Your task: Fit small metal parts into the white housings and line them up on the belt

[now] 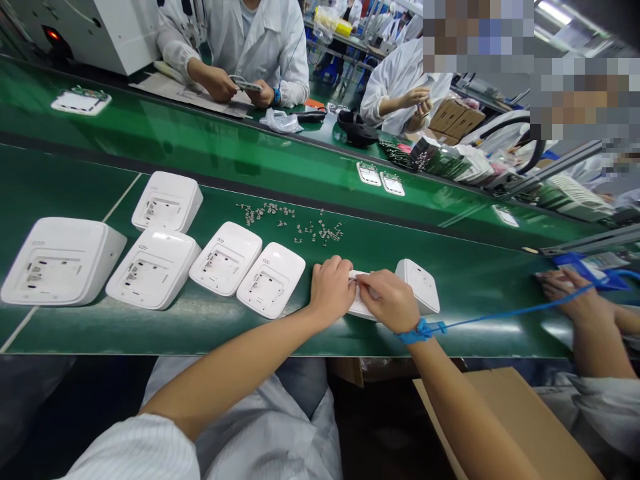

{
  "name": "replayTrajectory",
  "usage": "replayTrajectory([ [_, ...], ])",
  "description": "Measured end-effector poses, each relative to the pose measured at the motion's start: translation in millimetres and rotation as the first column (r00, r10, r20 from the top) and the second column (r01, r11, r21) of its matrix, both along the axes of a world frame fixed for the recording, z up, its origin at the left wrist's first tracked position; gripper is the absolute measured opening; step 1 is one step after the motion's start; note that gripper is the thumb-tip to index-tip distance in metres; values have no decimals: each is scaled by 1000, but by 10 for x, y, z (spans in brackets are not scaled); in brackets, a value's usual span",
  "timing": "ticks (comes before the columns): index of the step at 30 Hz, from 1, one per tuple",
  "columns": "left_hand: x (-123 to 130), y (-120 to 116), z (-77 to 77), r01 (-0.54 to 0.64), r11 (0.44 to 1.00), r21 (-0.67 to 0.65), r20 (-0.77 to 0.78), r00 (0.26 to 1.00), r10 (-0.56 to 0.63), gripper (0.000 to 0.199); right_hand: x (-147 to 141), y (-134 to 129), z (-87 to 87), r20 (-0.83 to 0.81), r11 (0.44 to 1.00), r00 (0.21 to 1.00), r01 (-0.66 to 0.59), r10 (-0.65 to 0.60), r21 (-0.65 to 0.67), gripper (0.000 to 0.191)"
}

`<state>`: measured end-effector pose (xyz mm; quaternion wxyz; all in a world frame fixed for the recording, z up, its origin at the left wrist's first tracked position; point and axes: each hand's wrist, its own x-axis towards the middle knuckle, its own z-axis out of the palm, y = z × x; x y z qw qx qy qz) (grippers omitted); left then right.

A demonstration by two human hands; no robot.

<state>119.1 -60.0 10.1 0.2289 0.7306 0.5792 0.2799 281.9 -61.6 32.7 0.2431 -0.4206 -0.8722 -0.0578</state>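
Observation:
Between my hands lies a white plastic housing (361,308) on the green bench, mostly covered by my fingers. My left hand (331,285) is closed over its left end and grips it. My right hand (393,300), with a blue wrist strap (423,331), pinches at the top of the housing; whatever the fingertips hold is too small to name. Just beyond my right hand stands another white housing (421,287). To the left of my left hand is a white housing with an open recess (271,280). Small metal parts (327,232) lie scattered behind my hands.
Several more white housings, one at the far left (60,260), stand along the bench (200,337). Behind runs a green conveyor (305,157) carrying white panels with circuit boards (369,173). A co-worker's hands (575,293) are at the right. A cardboard box (520,413) sits below.

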Motion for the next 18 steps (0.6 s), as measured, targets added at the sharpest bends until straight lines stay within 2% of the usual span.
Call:
replayTrajectory([
  [3, -5, 3, -9, 8, 1000, 26, 7, 1000, -8, 20, 55, 37, -15, -109, 996, 990, 92, -90, 13, 23],
  [8, -13, 3, -41, 49, 995, 84, -11, 999, -49, 11, 92, 92, -79, 4, 985, 985, 170, -170, 12, 31],
  [13, 7, 24, -36, 62, 990, 125, -82, 995, -52, 13, 71, 107, -135, 33, 976, 975, 218, -219, 20, 34],
  [15, 1, 24, 2, 75, 987, 143, -124, 991, -57, 14, 84, 123, -110, 19, 978, 979, 202, -203, 56, 34],
  [18, -40, -73, 84, 108, 980, 168, -199, 977, -73, 17, 105, 92, -3, -24, 979, 996, 90, -87, 181, 25],
])
